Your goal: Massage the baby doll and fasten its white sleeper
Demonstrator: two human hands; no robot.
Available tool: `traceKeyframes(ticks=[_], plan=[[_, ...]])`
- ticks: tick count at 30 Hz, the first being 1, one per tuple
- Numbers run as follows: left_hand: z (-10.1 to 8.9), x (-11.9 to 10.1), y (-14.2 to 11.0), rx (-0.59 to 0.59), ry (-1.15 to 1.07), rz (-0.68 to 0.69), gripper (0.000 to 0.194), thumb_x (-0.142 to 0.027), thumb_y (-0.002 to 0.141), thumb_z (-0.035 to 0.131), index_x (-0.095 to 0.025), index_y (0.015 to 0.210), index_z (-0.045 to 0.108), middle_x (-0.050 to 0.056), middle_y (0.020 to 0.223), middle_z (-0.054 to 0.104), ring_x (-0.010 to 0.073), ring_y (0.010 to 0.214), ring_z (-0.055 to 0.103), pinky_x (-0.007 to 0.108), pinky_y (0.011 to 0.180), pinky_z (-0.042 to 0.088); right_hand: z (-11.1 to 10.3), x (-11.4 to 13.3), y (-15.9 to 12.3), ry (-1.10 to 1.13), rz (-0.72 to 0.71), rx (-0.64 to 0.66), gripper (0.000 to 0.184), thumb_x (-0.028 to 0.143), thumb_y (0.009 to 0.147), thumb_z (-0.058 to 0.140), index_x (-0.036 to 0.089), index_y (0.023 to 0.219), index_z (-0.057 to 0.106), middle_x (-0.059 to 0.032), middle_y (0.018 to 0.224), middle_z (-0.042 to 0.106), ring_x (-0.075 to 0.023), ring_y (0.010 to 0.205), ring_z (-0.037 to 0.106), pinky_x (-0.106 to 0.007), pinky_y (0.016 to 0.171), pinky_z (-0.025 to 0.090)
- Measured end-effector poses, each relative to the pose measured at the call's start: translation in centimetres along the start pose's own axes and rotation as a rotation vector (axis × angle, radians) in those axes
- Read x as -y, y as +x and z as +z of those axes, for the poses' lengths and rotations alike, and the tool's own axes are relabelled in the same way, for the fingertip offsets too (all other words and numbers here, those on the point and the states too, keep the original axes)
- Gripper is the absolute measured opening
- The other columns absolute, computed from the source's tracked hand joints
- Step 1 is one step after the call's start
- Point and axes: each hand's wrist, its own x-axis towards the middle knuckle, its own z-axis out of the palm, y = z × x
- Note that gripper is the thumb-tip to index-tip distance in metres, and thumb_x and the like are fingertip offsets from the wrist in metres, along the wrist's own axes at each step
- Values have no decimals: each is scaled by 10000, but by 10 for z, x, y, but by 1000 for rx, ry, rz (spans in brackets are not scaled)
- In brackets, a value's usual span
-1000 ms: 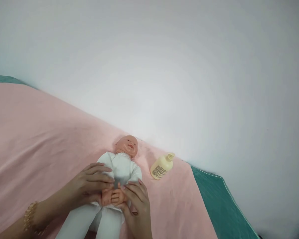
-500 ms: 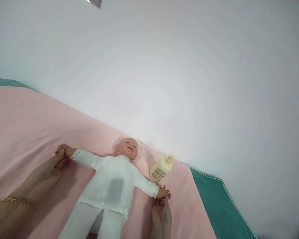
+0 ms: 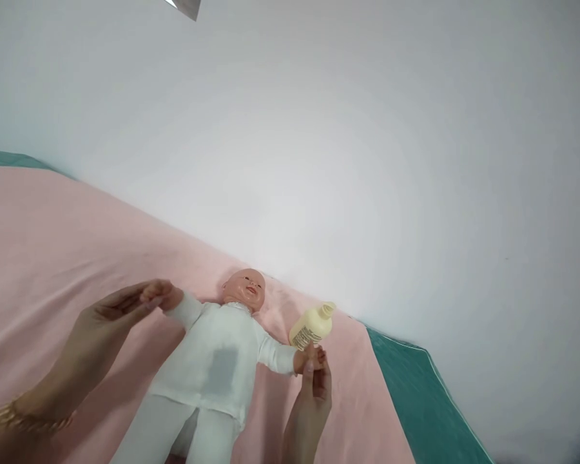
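A baby doll (image 3: 212,361) in a white top and white trousers lies on its back, a grey patch on its front. My left hand (image 3: 111,316), with a gold bracelet at the wrist, pinches the doll's hand (image 3: 162,294) on the left side of the view. On the other side, my right hand (image 3: 314,390) has its thumb and fingers around the doll's other hand (image 3: 312,359). Both doll arms are lifted a little. Just beyond my right hand stands a pale yellow pump bottle (image 3: 312,325) with printed text, its lower part partly covered.
A pink cloth (image 3: 67,238) lies under the doll. Teal material (image 3: 410,374) shows past its right edge, and more at the far left. Behind rises a white wall (image 3: 319,129), with a small grey object (image 3: 188,8) at the top edge.
The doll's left-side arm has moved inward and bent, with my left hand following. My right hand has raised the other doll hand slightly, its fingers now closed around it.
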Motion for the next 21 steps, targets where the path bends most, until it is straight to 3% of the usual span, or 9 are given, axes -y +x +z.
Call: traceKeyframes(ticks=[2,4,7,9,14,21], plan=[[7,-8,-7,83,17,76,393,-430,829,653,-236,1171,659,3,1181,706,312,1180,601,407,944,563,8,1,-12,-64,-132,86,496,451,854,645,167,1260,606,-120,1289,621,-266,1172,602,-346,882,551],[17,-10,-14,246,76,284,335,-396,782,711,-261,1089,701,5,1146,721,304,1203,587,449,1022,499,14,-2,-22,-172,-342,252,411,378,871,643,180,1231,633,-115,1226,662,-268,1137,626,-402,942,525],[32,-6,-22,456,171,616,365,-295,793,698,-311,1155,657,-23,1118,731,226,1104,660,430,1108,407,22,-7,-33,-348,-748,587,348,231,892,616,269,1238,631,-47,1182,689,-216,1119,638,-478,1114,369],[40,-2,-25,541,215,728,430,-234,819,654,-314,1236,583,-32,1097,736,179,1026,693,401,1136,373,26,-3,-35,-412,-925,725,384,175,906,586,300,1269,601,-17,1187,684,-175,1108,640,-473,1171,279],[46,-2,-30,571,271,765,457,-199,822,650,-298,1237,485,-64,976,749,144,943,706,379,1177,289,28,15,-34,-475,-1017,819,308,179,924,580,309,1198,631,23,1145,694,-116,1086,640,-382,1196,241],[47,-5,-35,550,306,751,411,-196,801,681,-292,1172,531,-79,1023,734,124,966,694,328,1185,259,31,24,-36,-434,-1059,807,221,149,902,596,282,1050,695,17,1022,730,-107,973,681,-348,1155,323]])
